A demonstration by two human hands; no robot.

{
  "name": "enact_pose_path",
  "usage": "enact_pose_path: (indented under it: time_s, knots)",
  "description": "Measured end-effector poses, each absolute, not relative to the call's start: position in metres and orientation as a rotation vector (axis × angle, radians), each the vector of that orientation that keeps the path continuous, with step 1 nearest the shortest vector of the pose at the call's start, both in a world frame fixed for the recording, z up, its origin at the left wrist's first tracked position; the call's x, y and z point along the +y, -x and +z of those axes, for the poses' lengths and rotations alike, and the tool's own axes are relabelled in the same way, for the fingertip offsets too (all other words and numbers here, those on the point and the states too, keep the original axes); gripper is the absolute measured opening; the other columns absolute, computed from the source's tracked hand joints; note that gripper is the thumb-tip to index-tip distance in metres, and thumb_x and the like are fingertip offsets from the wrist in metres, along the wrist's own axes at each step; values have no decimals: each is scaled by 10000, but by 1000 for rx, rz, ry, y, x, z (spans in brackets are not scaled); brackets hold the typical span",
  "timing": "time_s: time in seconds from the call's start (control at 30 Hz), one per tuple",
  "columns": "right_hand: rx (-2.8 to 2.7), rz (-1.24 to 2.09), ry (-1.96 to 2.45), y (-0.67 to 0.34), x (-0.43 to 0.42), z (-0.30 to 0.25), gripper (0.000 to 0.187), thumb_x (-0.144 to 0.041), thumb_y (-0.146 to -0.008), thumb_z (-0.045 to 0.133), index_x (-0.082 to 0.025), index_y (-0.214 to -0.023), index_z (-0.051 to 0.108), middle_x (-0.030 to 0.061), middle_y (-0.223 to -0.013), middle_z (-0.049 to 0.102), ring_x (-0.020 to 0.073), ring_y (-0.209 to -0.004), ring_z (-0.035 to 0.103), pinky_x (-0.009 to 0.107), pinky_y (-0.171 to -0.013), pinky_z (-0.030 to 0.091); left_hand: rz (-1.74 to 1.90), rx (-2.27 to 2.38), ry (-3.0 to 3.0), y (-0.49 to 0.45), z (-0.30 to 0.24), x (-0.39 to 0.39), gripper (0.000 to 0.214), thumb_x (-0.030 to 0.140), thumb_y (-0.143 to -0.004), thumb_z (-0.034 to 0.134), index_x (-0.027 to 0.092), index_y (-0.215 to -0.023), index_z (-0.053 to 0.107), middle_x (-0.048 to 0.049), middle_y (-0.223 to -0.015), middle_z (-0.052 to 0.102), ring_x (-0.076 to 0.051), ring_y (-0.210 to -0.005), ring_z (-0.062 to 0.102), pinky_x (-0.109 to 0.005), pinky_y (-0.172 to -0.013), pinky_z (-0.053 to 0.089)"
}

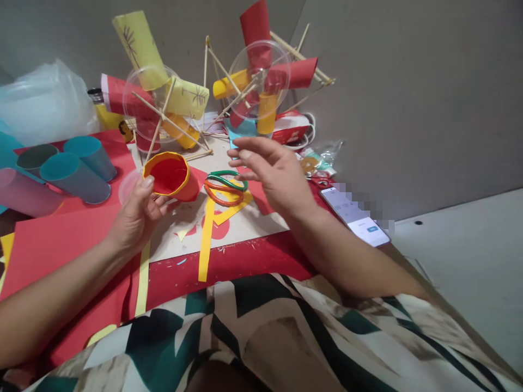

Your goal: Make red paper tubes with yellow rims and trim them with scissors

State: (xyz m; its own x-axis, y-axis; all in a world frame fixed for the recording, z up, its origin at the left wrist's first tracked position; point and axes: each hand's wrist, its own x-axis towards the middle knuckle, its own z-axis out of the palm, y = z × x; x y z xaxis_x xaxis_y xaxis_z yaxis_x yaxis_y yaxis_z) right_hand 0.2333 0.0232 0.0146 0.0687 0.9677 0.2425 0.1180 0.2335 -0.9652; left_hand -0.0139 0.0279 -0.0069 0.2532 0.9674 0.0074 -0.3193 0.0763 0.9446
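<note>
My left hand [141, 209] holds a red paper cup [192, 182] with a yellow band round its rim, thumb on the rim and fingers beneath. The cup leans so that its mouth faces me. To its right, my right hand [269, 169] hovers with fingers stretched and apart, nothing visible in them. Between the hands lie green and orange loops [225, 188] on top of yellow paper strips [207, 239]. Red paper pieces [220, 226] rest on the pale board [171, 239] below.
Behind stand two pinwheel-like models of sticks, clear discs and paper tubes, a left one [163, 117] and a right one [259, 73]. Blue cups [75, 177] and red sheets [61, 245] are at left. A phone [355, 215] lies at right, near red-handled scissors [322, 181].
</note>
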Motion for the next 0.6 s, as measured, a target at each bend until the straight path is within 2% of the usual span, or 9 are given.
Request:
enact_pose_path:
  time_s: [0.17, 0.37, 0.5, 0.6]
  knots:
    - [-1751, 479, 1385, -262, 14, 24, 187, -310, -863, 674, -184, -956, 776, 65, -956, 798, 214, -895, 728, 359, -828, 578, 1170, 816, -968, 16, -13, 33, 399, 469, -847, 759, 251, -1163, 651, -37, -1331, 697, -306, -1214, 661, -427, -968, 569]
    - [-2011, 339, 1692, -290, -11, 3, 282, -347, -883, 612, -164, -993, 795, 105, -963, 808, 233, -786, 724, 362, -728, 541, 1187, 847, -960, 15, -18, 38, 409, 464, -839, 774, 257, -1170, 650, -39, -1386, 662, -331, -1277, 620, -497, -1040, 533]
    - [-1792, 213, 1830, -328, -25, 7, 316, -367, -881, 608, -158, -1020, 800, 120, -986, 807, 232, -798, 732, 355, -743, 542, 1189, 857, -979, 14, -19, 39, 431, 466, -837, 777, 248, -1189, 656, -54, -1413, 658, -315, -1253, 636, -465, -1022, 548]
    - [-1598, 80, 1980, -366, -32, 14, 336, -358, -893, 611, -141, -1073, 794, 135, -994, 806, 249, -846, 742, 356, -758, 544, 1151, 869, -1002, 14, -21, 41, 465, 484, -822, 784, 249, -1206, 667, -59, -1414, 664, -318, -1184, 669, -494, -1018, 547]
